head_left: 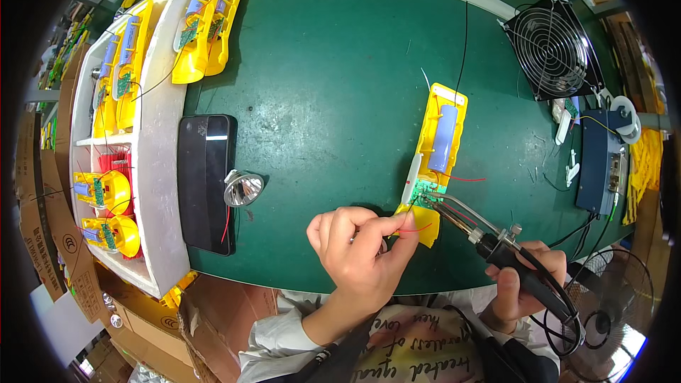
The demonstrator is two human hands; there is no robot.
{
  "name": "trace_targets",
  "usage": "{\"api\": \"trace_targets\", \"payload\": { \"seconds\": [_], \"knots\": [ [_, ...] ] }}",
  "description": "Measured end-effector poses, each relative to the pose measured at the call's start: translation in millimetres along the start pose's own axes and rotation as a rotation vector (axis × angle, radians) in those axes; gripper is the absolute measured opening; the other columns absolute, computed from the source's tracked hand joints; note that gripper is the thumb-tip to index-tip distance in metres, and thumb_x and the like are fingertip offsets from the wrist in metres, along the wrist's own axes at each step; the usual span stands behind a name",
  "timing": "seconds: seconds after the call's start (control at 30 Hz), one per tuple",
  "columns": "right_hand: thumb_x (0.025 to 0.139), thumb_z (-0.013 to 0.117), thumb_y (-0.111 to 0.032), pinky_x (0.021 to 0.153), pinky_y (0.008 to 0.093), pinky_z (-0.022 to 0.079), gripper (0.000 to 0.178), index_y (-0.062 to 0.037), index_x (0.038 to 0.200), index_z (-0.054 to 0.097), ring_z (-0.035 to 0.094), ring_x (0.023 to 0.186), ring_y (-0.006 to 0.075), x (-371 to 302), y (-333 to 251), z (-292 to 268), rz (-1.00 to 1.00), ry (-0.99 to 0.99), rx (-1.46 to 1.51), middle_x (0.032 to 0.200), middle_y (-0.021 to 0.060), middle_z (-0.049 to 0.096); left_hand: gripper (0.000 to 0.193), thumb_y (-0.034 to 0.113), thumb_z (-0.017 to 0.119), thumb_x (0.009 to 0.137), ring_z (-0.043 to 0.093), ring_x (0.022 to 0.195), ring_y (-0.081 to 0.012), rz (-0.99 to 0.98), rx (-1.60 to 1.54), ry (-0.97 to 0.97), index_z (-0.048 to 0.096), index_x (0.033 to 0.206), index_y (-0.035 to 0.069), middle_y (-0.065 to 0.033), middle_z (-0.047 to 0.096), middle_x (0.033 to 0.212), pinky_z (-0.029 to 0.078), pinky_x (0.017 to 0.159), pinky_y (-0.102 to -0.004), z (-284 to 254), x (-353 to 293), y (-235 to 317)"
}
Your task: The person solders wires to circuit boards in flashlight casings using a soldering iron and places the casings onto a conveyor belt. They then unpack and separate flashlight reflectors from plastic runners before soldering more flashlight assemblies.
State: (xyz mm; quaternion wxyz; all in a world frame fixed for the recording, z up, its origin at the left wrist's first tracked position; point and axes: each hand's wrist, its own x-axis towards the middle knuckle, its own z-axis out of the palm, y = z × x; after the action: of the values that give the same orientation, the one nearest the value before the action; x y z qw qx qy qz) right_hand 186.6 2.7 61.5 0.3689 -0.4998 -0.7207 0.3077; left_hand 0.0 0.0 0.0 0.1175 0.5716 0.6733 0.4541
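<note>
A yellow plastic flashlight half-shell (pixel 457 103) lies upright on the green mat, with a blue cylindrical battery (pixel 443 140) and a small green circuit board (pixel 428 191) inside. My left hand (pixel 362 248) is closed in a pinch at the shell's lower end. A thin red wire (pixel 418 230) sticks out from its fingertips, and a shiny silver bit shows between the fingers, mostly hidden. In my right hand (pixel 528 280) is a soldering iron (pixel 500 252) with a metal side tube. Its tip reaches the circuit board. Another red wire (pixel 464 179) extends from the shell's right side.
At left, a white foam box (pixel 159 170) holds several yellow shells; more shells (pixel 206 35) lean at its corner. A black phone (pixel 206 206) lies beside it, with a silver reflector (pixel 244 189) at its edge. At right stand a black fan (pixel 553 50) and a blue solder-feed unit (pixel 594 163).
</note>
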Motion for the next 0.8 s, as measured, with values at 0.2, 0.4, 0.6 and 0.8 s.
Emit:
{"api": "trace_targets", "payload": {
  "seconds": [0.2,0.4,0.6,0.8],
  "knots": [
    [0.075,0.067,-0.019,0.052,0.0242,0.046,0.033,-0.0005,0.086,0.041,0.055,0.056,0.0145,-8,-2,8,-0.037,0.293,0.115,0.061,0.0079,0.058,0.016,0.008,0.073,0.06,0.042,0.062,-0.0147,-0.017,-0.004,-0.006,0.061,0.07,0.012,0.0017,0.044,0.068,0.03,0.066,-0.0284,0,1,3],
    [0.077,0.065,-0.027,0.036,0.0174,0.037,0.034,-0.0013,0.081,0.043,0.045,0.039,0.01,-25,15,-5,-0.043,0.644,0.158,0.059,0.0093,0.047,0.012,0.011,0.069,0.067,0.052,0.074,-0.0192,0.038,0.092,-0.042,0.06,0.075,0.01,-0.0014,0.059,0.086,0.034,0.074,-0.0317,-2,0,4],
    [0.078,0.058,-0.015,0.036,0.0178,0.038,0.023,0.0004,0.083,0.042,0.047,0.04,0.0106,-45,32,-10,0.112,0.787,0.15,0.061,0.0098,0.047,0.01,0.007,0.065,0.071,0.058,0.072,-0.023,0.09,0.019,-0.117,0.059,0.078,0.005,-0.0069,0.064,0.083,0.039,0.072,-0.0331,-13,1,-4],
    [0.077,0.056,-0.002,0.038,0.0207,0.042,0.015,0.0003,0.084,0.042,0.051,0.044,0.013,-51,51,3,0.087,0.777,0.277,0.066,0.0106,0.05,0.01,0.005,0.064,0.069,0.057,0.072,-0.0228,0.206,0.048,-0.151,0.057,0.076,0.005,-0.007,0.063,0.083,0.04,0.073,-0.0345,-38,-7,-21]
  ]
}}
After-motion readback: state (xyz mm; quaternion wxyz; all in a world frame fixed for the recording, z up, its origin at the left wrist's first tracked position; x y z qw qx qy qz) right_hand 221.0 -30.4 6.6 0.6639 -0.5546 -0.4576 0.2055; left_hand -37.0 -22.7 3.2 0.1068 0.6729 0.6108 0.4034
